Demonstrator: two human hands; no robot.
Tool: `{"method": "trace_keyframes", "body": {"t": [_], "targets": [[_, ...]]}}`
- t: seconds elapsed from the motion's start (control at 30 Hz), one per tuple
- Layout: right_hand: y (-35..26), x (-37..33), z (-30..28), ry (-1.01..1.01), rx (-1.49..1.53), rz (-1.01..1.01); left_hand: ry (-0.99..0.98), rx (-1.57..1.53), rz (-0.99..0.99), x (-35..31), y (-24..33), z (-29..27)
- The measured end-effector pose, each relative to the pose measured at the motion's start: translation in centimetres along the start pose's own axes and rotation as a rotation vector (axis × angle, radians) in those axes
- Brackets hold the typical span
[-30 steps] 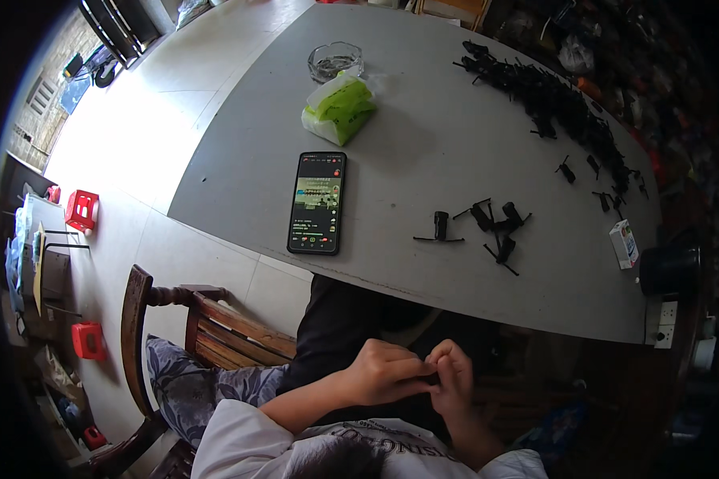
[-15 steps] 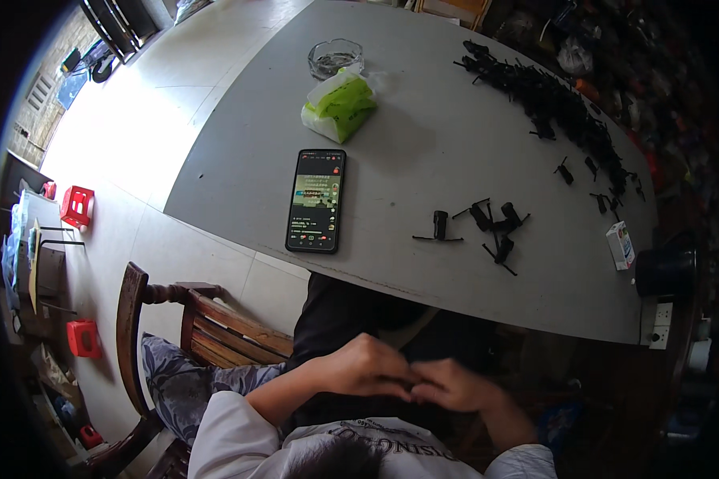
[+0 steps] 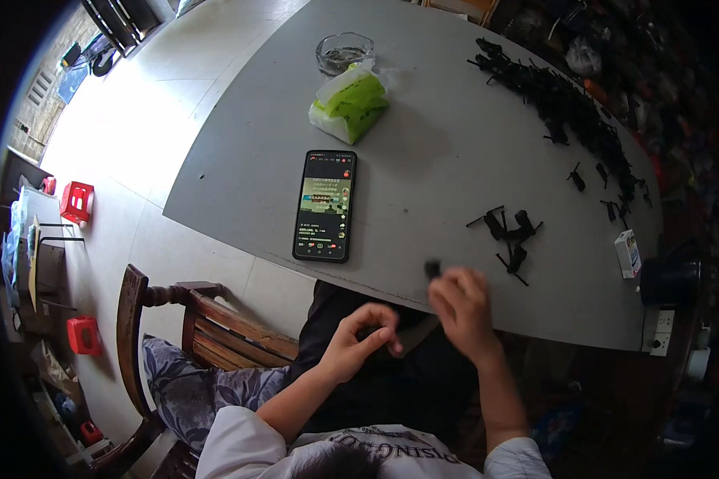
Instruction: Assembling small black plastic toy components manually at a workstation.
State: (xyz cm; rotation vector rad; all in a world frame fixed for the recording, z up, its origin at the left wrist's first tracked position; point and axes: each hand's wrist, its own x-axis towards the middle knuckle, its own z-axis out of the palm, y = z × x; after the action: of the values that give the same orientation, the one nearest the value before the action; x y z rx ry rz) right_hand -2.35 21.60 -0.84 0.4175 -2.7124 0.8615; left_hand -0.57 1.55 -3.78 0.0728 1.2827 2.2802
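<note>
Below and right of the frame's centre, the bare right hand (image 3: 465, 307) pinches a small, blurred black piece (image 3: 432, 269) at the grey tabletop (image 3: 256, 160), apart from the curled left hand (image 3: 358, 342), whose contents I cannot tell.

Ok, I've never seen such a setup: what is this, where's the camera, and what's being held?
No machine here: a person is working bare-handed. The view comes from a wide head-worn camera looking down, so straight edges bend. On the grey table lie a phone, a green packet, a glass dish, a small box, several loose black parts and a dark pile. The right hand holds a blurred black piece; whether the curled left hand holds anything, I can't tell.
</note>
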Motion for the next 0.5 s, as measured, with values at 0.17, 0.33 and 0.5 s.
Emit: {"method": "trace_keyframes", "body": {"t": [0.17, 0.33, 0.5], "targets": [[-3.8, -5.1, 0.1, -0.152, 1.135, 0.263, -0.118, 0.034, -0.024, 0.3, 1.0, -0.1], [-5.9, -6.8, 0.8, -0.017, 1.458, 0.688, -0.32, 0.232, 0.125, 0.6, 1.7, 0.5], [-5.2, -7.4, 0.9, -0.023, 1.446, 0.77, -0.302, 0.499, 0.065, 0.4, 2.8, 1.4]]}}
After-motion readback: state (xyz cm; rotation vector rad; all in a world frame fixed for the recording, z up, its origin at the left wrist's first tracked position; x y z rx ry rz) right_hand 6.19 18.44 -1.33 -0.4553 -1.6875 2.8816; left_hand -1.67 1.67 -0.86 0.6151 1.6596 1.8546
